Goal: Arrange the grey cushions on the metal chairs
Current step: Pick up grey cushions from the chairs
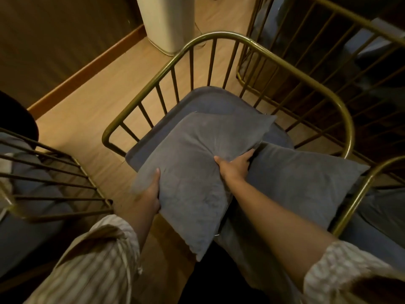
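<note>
A grey cushion [192,172] is held up between both hands over the seat of a brass-coloured metal chair [221,38], tilted so its far corner points toward the chair's right side and its near corner hangs down toward the person. The left hand [151,194] grips the cushion's near-left edge, thumb on top and fingers hidden beneath the fabric. The right hand [235,165] is closed on the cushion's right edge, pinching a fold of fabric so that creases fan out from the grip. A second grey cushion [302,183] lies just right of the first, under the right forearm, leaning against the chair's right arm rail and touching the held cushion along its edge. Below both, the chair's blue-grey seat pad [210,99] shows at the far side, inside the curved back of thin upright bars.

Both forearms come out of striped sleeves [94,260] at the near edge. To the left stands another metal chair [54,172] with a dark seat, well apart from the held cushion. A third barred frame [328,40] stands far right, and the rail of one more chair [359,194] curves in at the near right. A pale cylindrical appliance [168,23] stands on the wooden floor [83,110] beyond the chair back.
</note>
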A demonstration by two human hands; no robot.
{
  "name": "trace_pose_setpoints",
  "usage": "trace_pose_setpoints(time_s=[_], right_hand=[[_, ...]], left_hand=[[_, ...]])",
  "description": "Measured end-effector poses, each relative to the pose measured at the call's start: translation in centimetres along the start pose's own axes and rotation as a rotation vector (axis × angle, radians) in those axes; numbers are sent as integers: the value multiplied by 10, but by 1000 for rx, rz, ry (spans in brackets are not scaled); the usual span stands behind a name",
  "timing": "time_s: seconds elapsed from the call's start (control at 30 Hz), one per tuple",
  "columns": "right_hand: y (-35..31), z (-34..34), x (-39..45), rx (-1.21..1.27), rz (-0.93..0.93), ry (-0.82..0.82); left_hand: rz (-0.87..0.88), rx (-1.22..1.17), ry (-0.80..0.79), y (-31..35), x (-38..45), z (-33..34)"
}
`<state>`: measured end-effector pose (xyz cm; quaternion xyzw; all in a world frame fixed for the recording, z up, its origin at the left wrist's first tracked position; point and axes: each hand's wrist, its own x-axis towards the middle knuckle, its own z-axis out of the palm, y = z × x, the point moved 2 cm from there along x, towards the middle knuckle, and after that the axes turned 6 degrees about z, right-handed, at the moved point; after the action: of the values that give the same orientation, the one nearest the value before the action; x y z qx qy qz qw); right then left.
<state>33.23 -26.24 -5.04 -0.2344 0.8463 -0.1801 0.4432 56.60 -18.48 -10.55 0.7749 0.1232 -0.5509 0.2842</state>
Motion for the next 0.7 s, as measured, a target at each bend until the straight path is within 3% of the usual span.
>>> trace_pose_setpoints(time_s=[0.13, 0.33, 0.43, 0.53, 0.7], right_hand=[[2, -11, -5, 10, -158, 12], [11, -58, -24, 250, -271, -11], [8, -102, -30, 359, -360, 2], [12, -157, -34, 424, -435, 62], [58, -253, -41, 493, -465, 102]], left_hand=[[107, -119, -13, -3, -11, -1], [199, -220, -218, 6, -50, -7], [259, -261, -333, 9, -81, 4], [319, -277, -335, -1, -116, 17], [486, -277, -497, -50, -167, 33]])
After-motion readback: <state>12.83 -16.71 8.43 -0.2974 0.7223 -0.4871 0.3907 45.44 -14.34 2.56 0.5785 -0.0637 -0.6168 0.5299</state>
